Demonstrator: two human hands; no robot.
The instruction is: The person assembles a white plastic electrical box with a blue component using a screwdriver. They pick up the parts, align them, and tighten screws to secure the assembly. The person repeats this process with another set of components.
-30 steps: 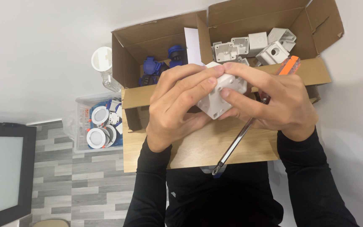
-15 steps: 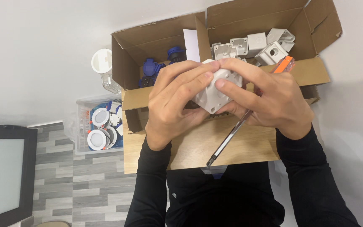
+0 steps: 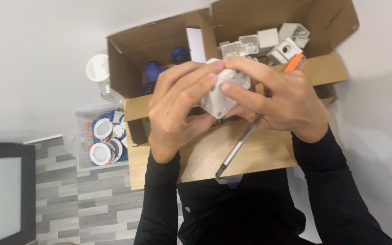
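Both hands meet on one small white plastic junction box [image 3: 223, 90], held above the front edge of the open brown cardboard carton [image 3: 268, 18]: the left hand [image 3: 180, 111] wraps its near side, and the right hand [image 3: 280, 97] pinches its top while also gripping one screwdriver with an orange handle and steel shaft [image 3: 241, 145] that slants down over the wooden tabletop [image 3: 255, 154]. About five more grey-white boxes [image 3: 268, 43] crowd the carton's right compartment and two blue fittings [image 3: 153, 72] its left. Left of the table's edge stand one clear plastic tub of round white lamps [image 3: 100, 143] and one white lid [image 3: 97, 68], with bare boards nearest the person.
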